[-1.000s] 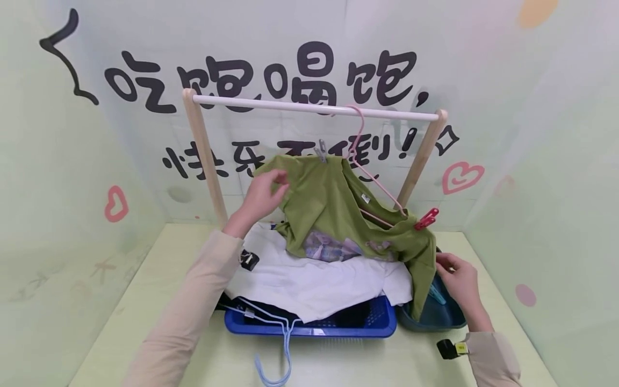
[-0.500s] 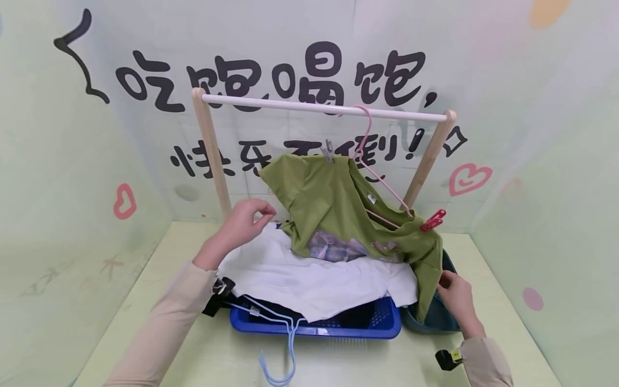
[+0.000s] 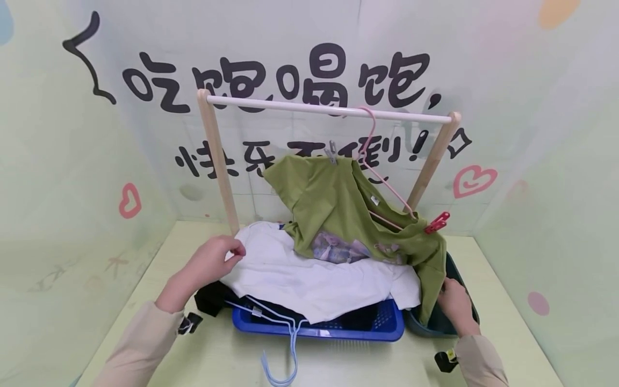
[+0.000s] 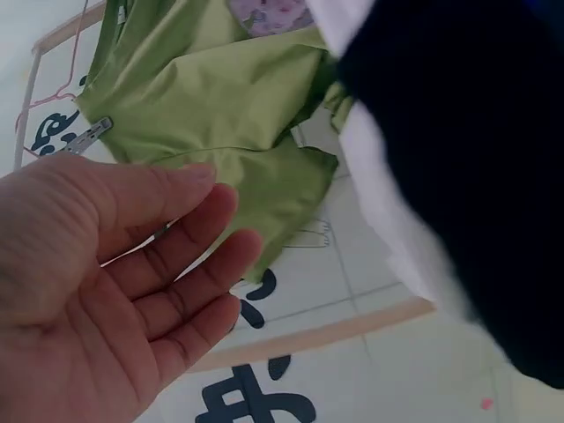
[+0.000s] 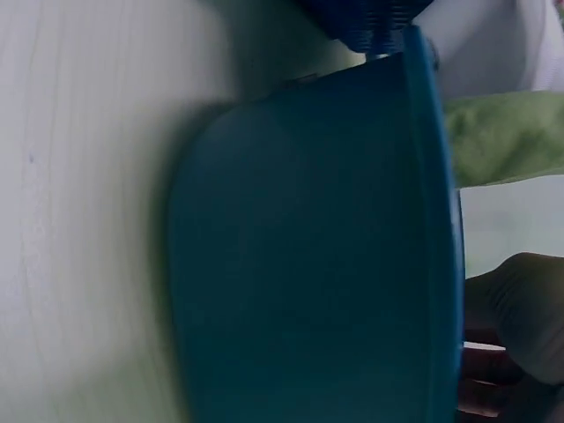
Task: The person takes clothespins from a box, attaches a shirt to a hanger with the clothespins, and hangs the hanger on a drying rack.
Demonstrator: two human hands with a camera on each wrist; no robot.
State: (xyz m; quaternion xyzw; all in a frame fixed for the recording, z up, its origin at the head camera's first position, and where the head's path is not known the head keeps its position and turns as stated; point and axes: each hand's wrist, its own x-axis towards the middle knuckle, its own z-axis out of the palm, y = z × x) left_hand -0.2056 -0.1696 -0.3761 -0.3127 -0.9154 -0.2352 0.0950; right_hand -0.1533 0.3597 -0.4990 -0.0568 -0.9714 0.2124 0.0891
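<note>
A green T-shirt (image 3: pixel 321 199) hangs lopsided on a pink hanger (image 3: pixel 387 185). A grey clothespin (image 3: pixel 331 152) is on its upper edge and a red clothespin (image 3: pixel 437 222) on the right shoulder. My left hand (image 3: pixel 213 260) is by the left end of a white garment (image 3: pixel 285 274). In the left wrist view its fingers (image 4: pixel 207 273) bend loosely, with nothing between them. My right hand (image 3: pixel 456 307) reaches over the dark teal basin (image 5: pixel 308 256), beside the shirt's right sleeve. The basin's rim and the sleeve hide its fingertips.
The hanger hooks over the white bar (image 3: pixel 309 107) of a wooden-legged rack. A blue basket (image 3: pixel 338 334) beneath holds the white garment and dark clothes. Light blue hangers (image 3: pixel 292 344) stick out over its front edge. The wall is behind.
My left hand has left the shirt's left sleeve and moved down and left. My right hand has lowered toward the basin beside the right sleeve. The camera view has shifted slightly.
</note>
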